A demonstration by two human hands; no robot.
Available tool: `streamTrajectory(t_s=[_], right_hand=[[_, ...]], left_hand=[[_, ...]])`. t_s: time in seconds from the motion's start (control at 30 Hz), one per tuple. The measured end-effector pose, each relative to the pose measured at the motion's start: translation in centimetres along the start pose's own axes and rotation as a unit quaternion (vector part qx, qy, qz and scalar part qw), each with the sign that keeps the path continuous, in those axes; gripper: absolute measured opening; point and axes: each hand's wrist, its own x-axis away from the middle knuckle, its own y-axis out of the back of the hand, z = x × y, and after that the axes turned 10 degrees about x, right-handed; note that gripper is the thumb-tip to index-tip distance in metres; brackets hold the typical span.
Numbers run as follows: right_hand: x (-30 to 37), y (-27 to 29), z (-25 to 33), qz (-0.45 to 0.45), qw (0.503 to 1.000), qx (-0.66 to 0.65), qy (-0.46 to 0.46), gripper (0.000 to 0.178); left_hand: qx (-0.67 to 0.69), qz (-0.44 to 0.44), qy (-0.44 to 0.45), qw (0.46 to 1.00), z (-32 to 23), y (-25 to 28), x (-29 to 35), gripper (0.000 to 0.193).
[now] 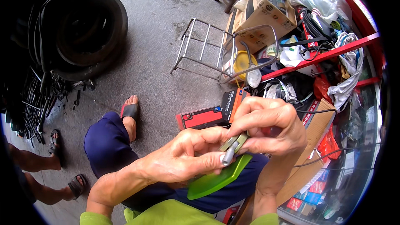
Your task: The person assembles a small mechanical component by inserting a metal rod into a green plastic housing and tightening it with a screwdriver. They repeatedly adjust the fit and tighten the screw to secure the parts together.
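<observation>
Both my hands meet over my lap around a small metal part with a grey barrel (228, 156) and a dull greenish-gold body. My left hand (183, 154) pinches it from the left, the thumb against the barrel. From the right, my right hand (271, 125) grips its upper end, thumb below and fingers curled over the top. A glossy bright green plastic piece (218, 179) shows just beneath my hands, above my dark blue trousers. Whether it is joined to the metal part I cannot tell, as my fingers hide the place between them.
A red-and-black battery (203, 118) lies ahead of my hands. Beyond it are a metal rack (204, 46) and a cardboard box (266, 12). Cluttered red shelving (333, 54) and a glass case (350, 175) stand right. Tyres (91, 33) lie far left; another person's sandalled foot (76, 185) is nearer.
</observation>
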Motion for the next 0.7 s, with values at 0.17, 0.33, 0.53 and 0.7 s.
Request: streamTrajectory(t_s=[0.17,0.33,0.53,0.7], right_hand=[[-0.1,-0.1,-0.4,-0.038,0.999,0.005,0.004,0.037],[-0.1,-1.3,-0.3,-0.111,0.993,0.051,0.004,0.035],[-0.3,-1.4,0.4,-0.099,0.988,0.109,-0.039,0.031],[-0.4,-0.1,0.3,-0.036,0.999,0.019,-0.033,0.028]], left_hand=[[0.05,-0.039,-0.019,0.998,-0.2,-0.4,-0.1,0.038],[0.19,-0.013,-0.053,0.98,0.0,-0.1,-0.6,0.036],[0.3,0.019,-0.036,0.953,0.4,0.8,-0.7,0.03],[0.3,0.012,-0.012,0.954,0.5,0.5,-1.2,0.029]])
